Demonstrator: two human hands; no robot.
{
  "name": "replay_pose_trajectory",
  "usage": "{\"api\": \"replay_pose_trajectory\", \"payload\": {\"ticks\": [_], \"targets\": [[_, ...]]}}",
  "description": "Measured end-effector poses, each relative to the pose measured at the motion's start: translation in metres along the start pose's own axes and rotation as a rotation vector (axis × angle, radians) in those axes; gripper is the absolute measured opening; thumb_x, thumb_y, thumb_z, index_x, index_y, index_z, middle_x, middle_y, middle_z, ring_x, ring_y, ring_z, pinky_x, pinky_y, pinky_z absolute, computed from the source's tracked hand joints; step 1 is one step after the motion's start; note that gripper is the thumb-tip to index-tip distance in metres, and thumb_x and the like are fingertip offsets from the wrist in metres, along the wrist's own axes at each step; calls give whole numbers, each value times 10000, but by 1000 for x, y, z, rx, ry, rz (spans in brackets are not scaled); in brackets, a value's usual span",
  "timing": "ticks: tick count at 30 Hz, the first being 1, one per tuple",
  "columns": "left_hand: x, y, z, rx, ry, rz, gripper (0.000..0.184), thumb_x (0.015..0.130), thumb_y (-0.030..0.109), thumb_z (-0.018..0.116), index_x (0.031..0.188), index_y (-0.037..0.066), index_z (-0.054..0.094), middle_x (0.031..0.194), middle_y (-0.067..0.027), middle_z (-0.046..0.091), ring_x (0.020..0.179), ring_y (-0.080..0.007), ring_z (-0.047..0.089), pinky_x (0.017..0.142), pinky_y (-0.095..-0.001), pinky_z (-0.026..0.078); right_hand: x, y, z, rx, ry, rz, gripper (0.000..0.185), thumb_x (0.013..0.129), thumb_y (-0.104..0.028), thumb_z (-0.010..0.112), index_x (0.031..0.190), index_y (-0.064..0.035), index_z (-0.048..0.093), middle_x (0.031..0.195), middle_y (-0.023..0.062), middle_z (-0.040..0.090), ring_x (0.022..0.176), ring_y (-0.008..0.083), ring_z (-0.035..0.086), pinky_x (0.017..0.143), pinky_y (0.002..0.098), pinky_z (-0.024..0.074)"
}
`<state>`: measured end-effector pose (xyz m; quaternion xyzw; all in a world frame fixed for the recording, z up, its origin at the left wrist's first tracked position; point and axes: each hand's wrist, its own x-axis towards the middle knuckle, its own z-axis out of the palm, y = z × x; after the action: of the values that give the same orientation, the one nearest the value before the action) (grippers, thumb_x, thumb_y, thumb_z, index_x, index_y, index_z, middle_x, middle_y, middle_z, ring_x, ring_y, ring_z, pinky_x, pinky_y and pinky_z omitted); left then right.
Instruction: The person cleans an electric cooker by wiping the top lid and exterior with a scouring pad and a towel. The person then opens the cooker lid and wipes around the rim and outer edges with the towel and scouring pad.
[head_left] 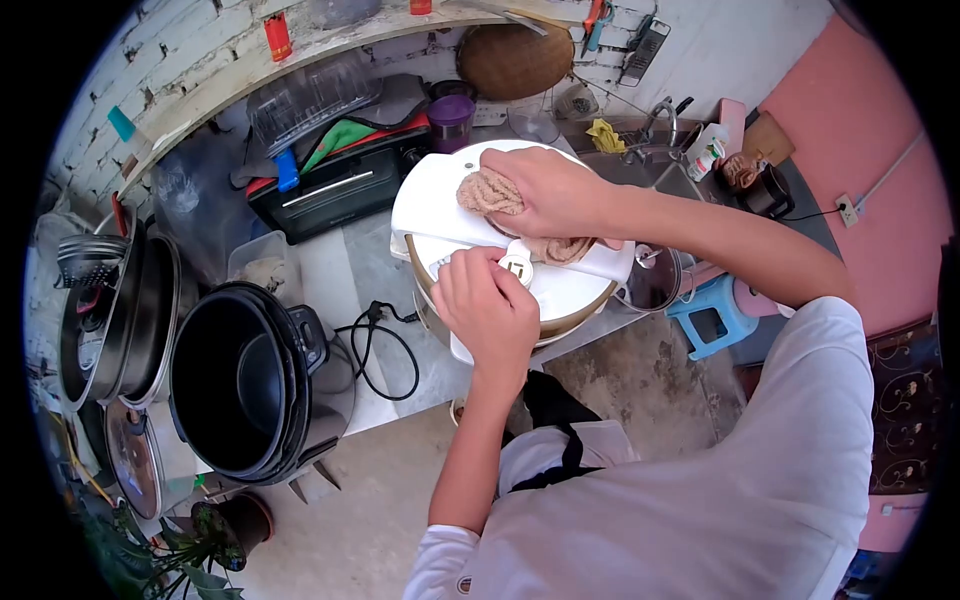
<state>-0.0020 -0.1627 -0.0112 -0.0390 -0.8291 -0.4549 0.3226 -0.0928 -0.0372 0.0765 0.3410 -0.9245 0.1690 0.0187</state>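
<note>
A large white appliance lid with a gold-brown band round its side sits on the worktop before me; it looks like the top of an electric cooker. My right hand is closed on a bunched beige cloth and presses it against the lid's top. Part of the cloth hangs out below the hand. At the lid's near side, my left hand has thumb and index finger at a small round white cap with slots in it. The other left fingers curl down on the lid, their tips partly hidden.
Left stand a black inner pot, stacked steel pans and a black power cord. Behind are a dark toaster oven and a purple-lidded container. Right lie a sink with tap, a steel pot and a blue stool.
</note>
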Motion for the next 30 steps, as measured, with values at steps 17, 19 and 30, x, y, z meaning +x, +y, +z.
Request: {"api": "replay_pose_trajectory", "payload": {"ticks": [17,19,30], "targets": [[-2,-3,0,-54,18,9,105,840,53,471,834,44,575,821,-86,581,804,-286,521,758,-392,366,14,3,14,55,179,-14,376,812,-222,708,1063,-35,500,967,194,625,928,407,605,772,458,484],[-1,-3,0,-43,22,17,106,842,52,471,832,44,576,821,-85,583,805,-284,523,758,-393,366,31,14,15,14,199,-2,372,833,-252,690,1081,-47,504,965,189,623,930,408,602,783,465,481],[-2,-10,-42,-815,167,-447,134,972,161,506,948,40,558,884,-49,560,785,-154,534,768,-304,433,-41,-14,-13,280,198,260,489,864,-214,696,1277,-67,477,1040,146,652,965,243,657,832,345,504]]}}
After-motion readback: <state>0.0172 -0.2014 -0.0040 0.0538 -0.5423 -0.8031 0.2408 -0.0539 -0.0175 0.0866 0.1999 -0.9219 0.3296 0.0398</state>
